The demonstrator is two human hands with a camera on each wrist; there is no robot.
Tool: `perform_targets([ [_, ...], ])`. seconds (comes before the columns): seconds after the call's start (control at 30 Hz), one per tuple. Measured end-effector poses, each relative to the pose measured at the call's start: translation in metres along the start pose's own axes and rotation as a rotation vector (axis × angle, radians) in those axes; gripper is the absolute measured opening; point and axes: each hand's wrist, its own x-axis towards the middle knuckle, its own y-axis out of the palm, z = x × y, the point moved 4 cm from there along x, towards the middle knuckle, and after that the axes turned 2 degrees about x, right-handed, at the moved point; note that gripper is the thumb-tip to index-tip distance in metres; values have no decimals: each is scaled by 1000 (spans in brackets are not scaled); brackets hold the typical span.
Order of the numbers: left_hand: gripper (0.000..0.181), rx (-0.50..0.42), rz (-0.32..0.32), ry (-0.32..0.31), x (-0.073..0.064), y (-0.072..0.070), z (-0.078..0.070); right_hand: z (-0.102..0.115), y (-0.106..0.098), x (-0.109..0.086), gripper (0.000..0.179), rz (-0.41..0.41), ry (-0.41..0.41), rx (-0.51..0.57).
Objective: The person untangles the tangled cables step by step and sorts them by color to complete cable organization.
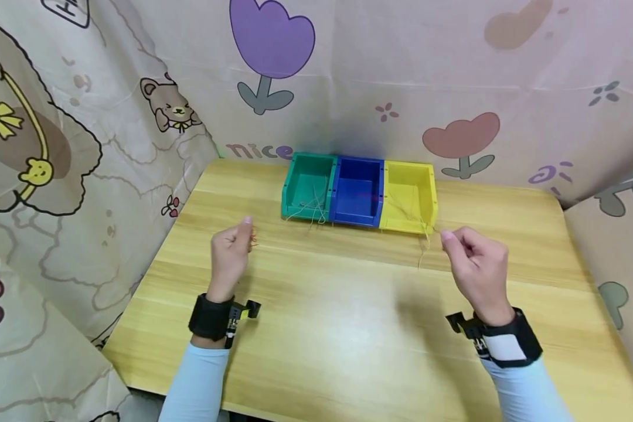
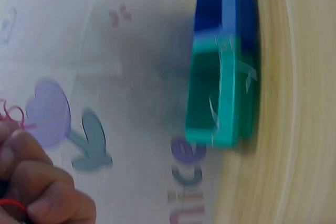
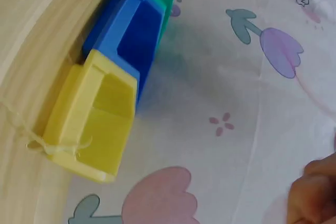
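My left hand (image 1: 229,255) is raised above the left part of the table, fingers curled, gripping a red thread (image 1: 254,237). In the left wrist view, loops of this red thread (image 2: 13,113) stick out past the fingers. On the right, my right hand (image 1: 477,264) is curled too, near the yellow bin (image 1: 408,229). It pinches a thin strand; in the right wrist view a faint pinkish thread (image 3: 315,98) runs from the hand. Pale threads (image 1: 316,205) hang over the front of the green bin (image 1: 290,196), and others (image 1: 424,243) over the yellow one.
A blue bin (image 1: 356,221) stands between the green and yellow bins, joined in a row at the back of the wooden table (image 1: 327,328). Behind them hangs a printed cloth (image 1: 348,76), which also covers the left side.
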Motion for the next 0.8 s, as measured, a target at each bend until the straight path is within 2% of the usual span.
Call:
perform_targets([
  [0.1, 55, -58, 89, -32, -3, 12, 6, -10, 12, 4, 21, 7, 95, -90],
  [0.2, 56, -98, 142, -65, -9, 26, 4, -17, 28, 8, 20, 16, 104, -139],
  [0.37, 56, -181, 145, -81, -17, 39, 0, -27, 47, 24, 22, 50, 66, -217],
  [0.63, 53, -236, 198, -88, -28, 50, -2, -48, 80, 49, 30, 135, 106, -322],
  [0.8, 50, -240, 232, -102, -31, 51, -23, -57, 95, 61, 32, 183, 100, -389],
])
